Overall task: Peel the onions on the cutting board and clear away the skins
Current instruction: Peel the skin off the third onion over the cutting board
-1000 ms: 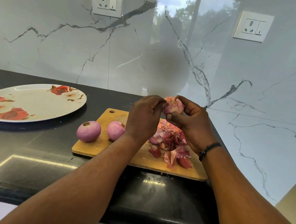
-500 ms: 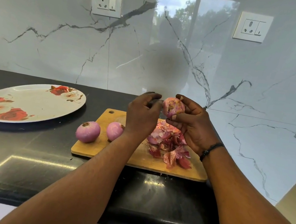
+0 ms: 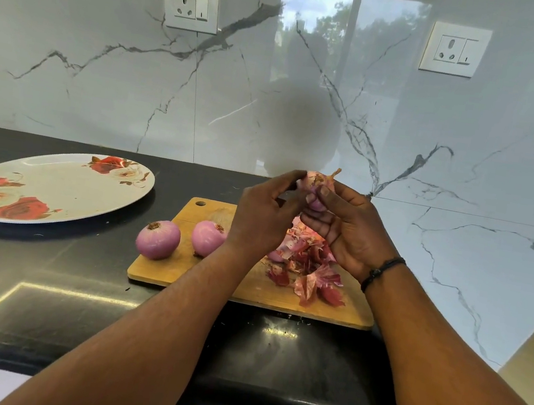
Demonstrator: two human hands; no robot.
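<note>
**A:** What lies around the hands?

**B:** A dark glossy bench [image 3: 39, 276] carries a wooden cutting board [image 3: 259, 291] with a hanging hole at its far left corner. Below the fingers and a little to their right lies a heap of loose onion skins [image 3: 309, 271], reddish and papery, on the board. To the left of the fingers, two peeled onions rest: one [image 3: 158, 239] at the board's left edge, partly over the bench, the other [image 3: 208, 238] on the board just beside the left wrist. Farther left sits an oval plate [image 3: 53, 184] printed with red roses. Behind everything stands a white marble-patterned wall with two switch sockets, one [image 3: 191, 5] up to the left of the fingers and one [image 3: 455, 50] up to the right.

**A:** Where is the onion being peeled?

**B:** Raised above the board, between both hands. The right hand [image 3: 347, 235] cups the held onion [image 3: 317, 189], fingers and thumb curled round it. The left hand [image 3: 265, 216] pinches at its left side; the fingertips hide the exact contact.

**A:** Which way does it point?

**B:** Its dry stem tip points up and slightly right, away from the person, so the long axis runs roughly upright.

**A:** Any readable writing?

**B:** None legible.
</note>
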